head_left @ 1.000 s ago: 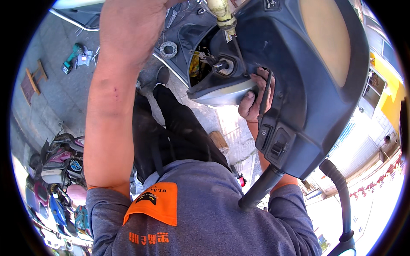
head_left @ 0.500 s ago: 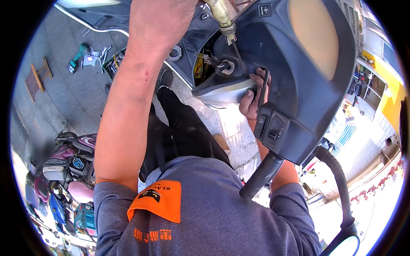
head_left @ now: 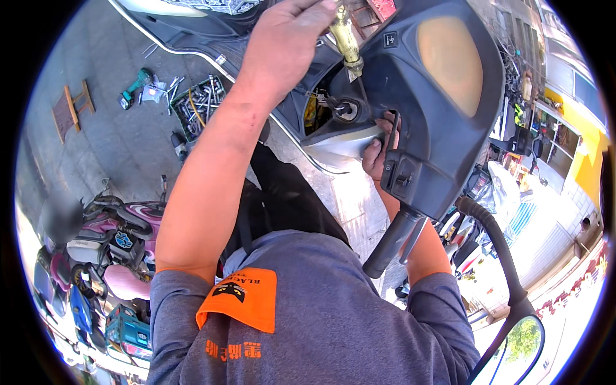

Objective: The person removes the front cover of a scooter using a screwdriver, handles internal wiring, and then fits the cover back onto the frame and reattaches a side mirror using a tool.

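My left hand reaches over the scooter's front, its fingers closed at the top end of a screwdriver with a worn yellowish handle. The screwdriver's thin shaft runs down to the dark panel beside the key switch. A key sits in that switch. On the other side, my right hand grips the edge of the scooter's dark handlebar cover, next to the switch block. Its thumb shows and part of the fingers is hidden by the cover. A silver-grey panel lies beside that hand, below an opening with yellow parts inside.
A handlebar grip and a mirror stick out towards me. On the floor at left are a green cordless drill, a crate of tools and a small wooden stool. Parked scooters stand further left.
My view has shifted, so more of my left hand and the tool crate shows. The left hand remains at the screwdriver's top, and the right hand still grips the cover.
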